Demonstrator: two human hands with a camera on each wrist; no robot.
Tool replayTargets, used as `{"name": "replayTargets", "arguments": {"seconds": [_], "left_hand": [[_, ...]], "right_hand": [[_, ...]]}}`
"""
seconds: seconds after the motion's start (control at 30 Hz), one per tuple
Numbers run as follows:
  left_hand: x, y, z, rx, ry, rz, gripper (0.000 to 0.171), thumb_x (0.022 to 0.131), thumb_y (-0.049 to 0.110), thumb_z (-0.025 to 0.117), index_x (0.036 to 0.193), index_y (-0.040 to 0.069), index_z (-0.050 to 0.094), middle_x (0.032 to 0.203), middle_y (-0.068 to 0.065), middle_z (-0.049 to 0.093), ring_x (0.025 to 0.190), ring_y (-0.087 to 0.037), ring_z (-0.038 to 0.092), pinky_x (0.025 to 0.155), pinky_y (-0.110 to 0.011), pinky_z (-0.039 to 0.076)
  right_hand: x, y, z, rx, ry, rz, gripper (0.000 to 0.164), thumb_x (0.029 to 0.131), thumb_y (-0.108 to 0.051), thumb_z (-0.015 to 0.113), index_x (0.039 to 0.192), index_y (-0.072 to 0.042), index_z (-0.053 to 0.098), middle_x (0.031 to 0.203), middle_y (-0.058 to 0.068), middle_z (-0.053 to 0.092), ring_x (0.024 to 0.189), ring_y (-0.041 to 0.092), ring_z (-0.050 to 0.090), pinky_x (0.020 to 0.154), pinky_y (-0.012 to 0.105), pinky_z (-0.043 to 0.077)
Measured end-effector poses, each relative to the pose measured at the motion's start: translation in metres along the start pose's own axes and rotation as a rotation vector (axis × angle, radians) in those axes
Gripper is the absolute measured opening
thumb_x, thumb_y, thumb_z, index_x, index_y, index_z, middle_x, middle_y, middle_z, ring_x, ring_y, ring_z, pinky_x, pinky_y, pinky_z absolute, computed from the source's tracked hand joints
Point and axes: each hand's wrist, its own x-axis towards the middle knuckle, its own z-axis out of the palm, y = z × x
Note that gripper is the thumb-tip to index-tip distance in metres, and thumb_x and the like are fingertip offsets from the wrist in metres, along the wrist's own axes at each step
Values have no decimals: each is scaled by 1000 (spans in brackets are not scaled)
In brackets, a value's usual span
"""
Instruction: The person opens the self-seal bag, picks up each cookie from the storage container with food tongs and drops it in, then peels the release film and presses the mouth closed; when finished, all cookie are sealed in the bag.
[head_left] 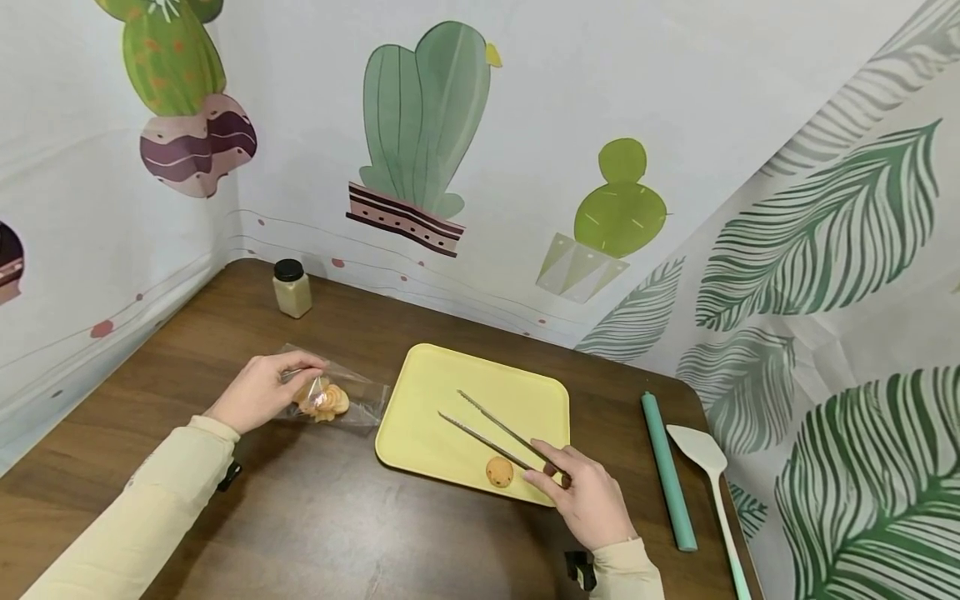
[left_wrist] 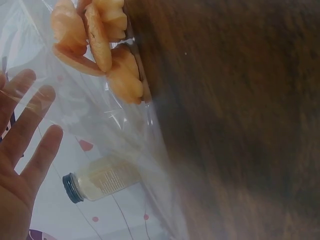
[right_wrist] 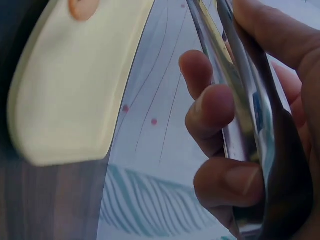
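Observation:
My left hand (head_left: 258, 387) pinches the edge of a clear plastic bag (head_left: 367, 398), left of the yellow tray (head_left: 427, 362). Several golden cookies (head_left: 324, 400) lie inside the bag; the left wrist view shows these cookies (left_wrist: 100, 40) bunched behind the film, near my fingers (left_wrist: 42, 150). In my right hand (head_left: 588, 496) are metal tongs (head_left: 487, 433), gripped near their back end. Their arms stand apart over the tray with nothing between the tips. One round cookie (head_left: 499, 472) sits on the tray near its front edge, beside the tongs.
A square jar (head_left: 292, 292) with a black lid stands at the back left. To the right lie a green rolling pin (head_left: 669, 475) and a white spatula (head_left: 701, 450). Patterned cloth (head_left: 517, 108) hangs behind the wooden table (head_left: 315, 517).

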Motion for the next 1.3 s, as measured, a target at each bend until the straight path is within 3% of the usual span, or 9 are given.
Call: {"name": "replayTargets", "arguments": {"seconds": [0.3, 0.5, 0.67, 0.93, 1.07, 1.3], "left_hand": [[1, 0, 0, 3, -7, -10, 16, 95, 10, 64, 109, 13, 72, 102, 1, 72, 83, -13, 62, 68, -29, 47], [3, 1, 0, 6, -7, -1, 16, 95, 10, 64, 109, 13, 72, 102, 1, 72, 83, -12, 62, 68, -29, 47], [3, 1, 0, 8, -8, -3, 17, 95, 9, 64, 109, 13, 72, 102, 1, 72, 84, -12, 63, 69, -29, 48], [1, 2, -1, 10, -17, -23, 17, 95, 9, 64, 109, 13, 72, 102, 0, 72, 84, -14, 63, 69, -31, 48], [1, 2, -1, 8, -18, -30, 17, 95, 9, 64, 109, 14, 72, 102, 0, 72, 83, -14, 62, 68, -31, 47], [0, 0, 0, 10, -19, -27, 17, 95, 8, 64, 109, 14, 72, 103, 0, 72, 84, -13, 62, 68, -30, 47]], "right_hand": [[-19, 17, -12, -1, 20, 131, 43, 83, -48, 73, 121, -29, 69, 73, -21, 49, 57, 1, 41, 48, 24, 34], [-31, 27, -15, 42, 10, 215, 42, 82, -41, 77, 121, -27, 70, 71, -17, 50, 56, 3, 42, 50, 25, 36], [-39, 33, -17, 85, 36, 191, 39, 80, -34, 80, 118, -26, 71, 70, -17, 51, 57, 3, 42, 52, 24, 37], [-51, 41, -14, 110, 31, 200, 42, 78, -39, 80, 117, -27, 72, 66, -12, 44, 57, 2, 40, 51, 23, 35], [-56, 43, -15, 111, 48, 189, 41, 78, -38, 81, 116, -28, 72, 69, -16, 48, 58, 1, 42, 54, 22, 37], [-62, 46, -19, 145, 33, 207, 42, 78, -32, 81, 117, -20, 72, 70, -16, 51, 60, 2, 44, 55, 22, 38]]}}
